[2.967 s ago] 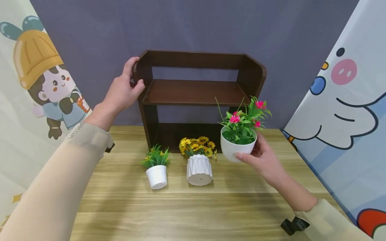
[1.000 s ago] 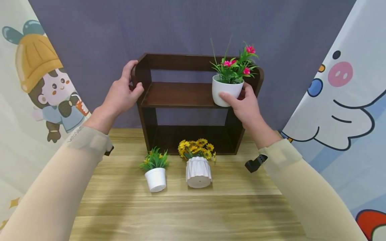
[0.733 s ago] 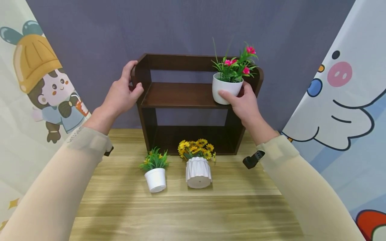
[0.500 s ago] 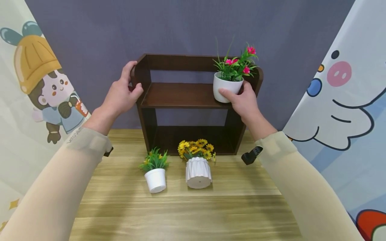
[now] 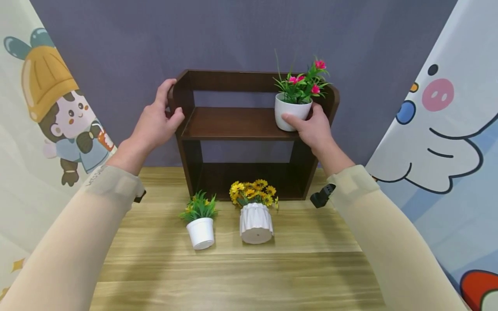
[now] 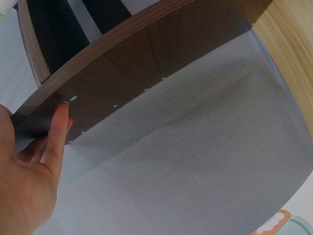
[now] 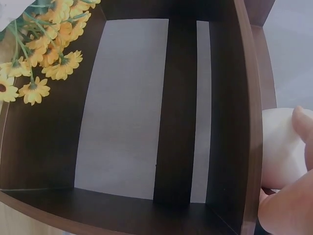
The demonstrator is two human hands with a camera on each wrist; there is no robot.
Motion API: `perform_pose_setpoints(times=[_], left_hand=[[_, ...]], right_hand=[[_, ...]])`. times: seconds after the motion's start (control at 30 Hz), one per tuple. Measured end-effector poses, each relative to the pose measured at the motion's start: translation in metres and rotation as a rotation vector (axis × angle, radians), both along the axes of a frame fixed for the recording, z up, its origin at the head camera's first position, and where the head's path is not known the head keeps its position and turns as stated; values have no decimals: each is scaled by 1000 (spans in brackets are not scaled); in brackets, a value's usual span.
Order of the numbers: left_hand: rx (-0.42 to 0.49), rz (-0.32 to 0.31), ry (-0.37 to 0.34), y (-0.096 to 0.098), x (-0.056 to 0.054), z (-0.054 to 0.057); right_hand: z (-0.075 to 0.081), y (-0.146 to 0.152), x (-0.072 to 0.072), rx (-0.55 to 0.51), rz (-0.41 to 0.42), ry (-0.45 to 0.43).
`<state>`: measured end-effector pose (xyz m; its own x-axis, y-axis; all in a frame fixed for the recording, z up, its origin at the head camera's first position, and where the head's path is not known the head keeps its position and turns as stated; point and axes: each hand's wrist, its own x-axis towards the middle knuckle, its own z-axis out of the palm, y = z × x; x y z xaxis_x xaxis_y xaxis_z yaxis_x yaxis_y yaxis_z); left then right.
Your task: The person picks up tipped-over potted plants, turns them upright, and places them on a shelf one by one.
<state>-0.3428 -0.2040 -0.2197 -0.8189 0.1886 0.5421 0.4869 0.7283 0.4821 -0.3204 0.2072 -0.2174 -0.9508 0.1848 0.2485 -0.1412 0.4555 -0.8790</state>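
Note:
My right hand (image 5: 316,126) grips a round white flowerpot (image 5: 288,113) with green leaves and pink flowers, thumb on its front and fingers round its right side. The pot is at the right end of the upper board of a dark brown wooden shelf (image 5: 233,123), its base behind the front edge. My left hand (image 5: 155,119) holds the upper part of the shelf's left side panel, thumb on the inner side; in the left wrist view its fingers (image 6: 59,122) lie against the outer face. The right wrist view shows the white pot (image 7: 281,147) partly hidden by the hand.
Before the shelf on the wooden table (image 5: 241,280) lie two more potted plants: a small white pot (image 5: 201,233) with green leaves and a fluted white pot (image 5: 256,222) with yellow flowers. A grey cloth (image 5: 249,34) hangs behind; cartoon-printed sheets flank both sides.
My right hand has carried the pink-flowered pot up and left from in front of the shelf onto its upper board, then slid it slightly back. The left hand keeps its place on the side panel.

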Motion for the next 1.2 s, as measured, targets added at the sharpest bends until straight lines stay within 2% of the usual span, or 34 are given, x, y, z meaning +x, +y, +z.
perform_pose_setpoints(times=[0.63,0.97,1.2], left_hand=[[7,0,-13,2,-2,-1],[8,2,-13,3,-1,-1],[6,-1,-11,2,-1,0]], right_hand=[[-3,6,-2,48,22,-3],[-3,7,-5,33,32,-3],[-6,7,3,2,46,-9]])
